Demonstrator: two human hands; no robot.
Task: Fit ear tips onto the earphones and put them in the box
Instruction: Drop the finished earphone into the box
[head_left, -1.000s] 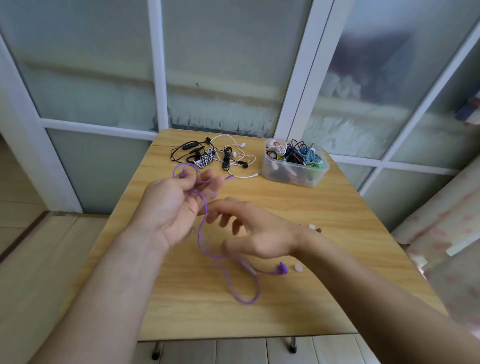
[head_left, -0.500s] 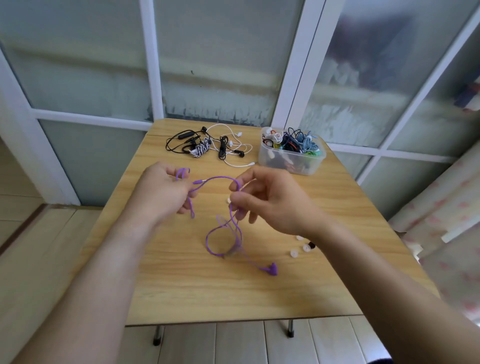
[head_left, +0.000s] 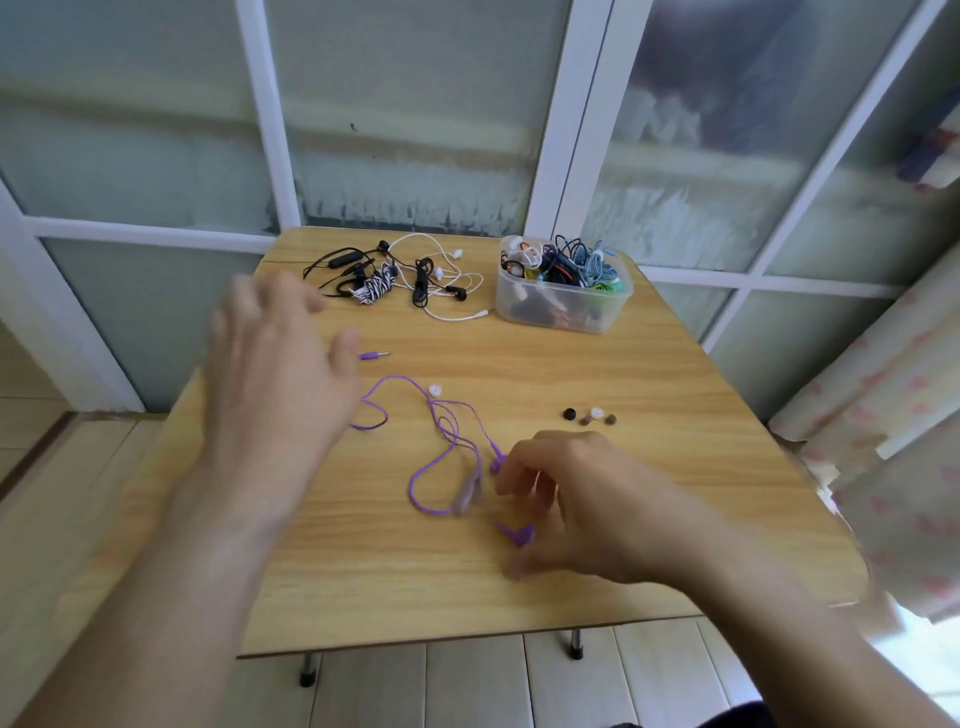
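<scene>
On the wooden table (head_left: 649, 374) one pair of purple earphones (head_left: 441, 457) now lies loose, its cord looped and its plug (head_left: 375, 356) pointing toward the far side; half a second ago both hands held it up. One white ear tip (head_left: 434, 391) sits beside the cord, and four more ear tips (head_left: 590, 415), dark and pale, lie in a row to the right. One clear plastic box (head_left: 561, 291) full of coiled cables stands at the far edge, a tangle of black and white earphones (head_left: 400, 278) just left of it. The left hand (head_left: 275, 364) hovers spread and empty; the right hand (head_left: 582, 499) curls over the purple earbuds, blurred, so I cannot tell its grip. Frosted glass panels in white frames stand behind.
</scene>
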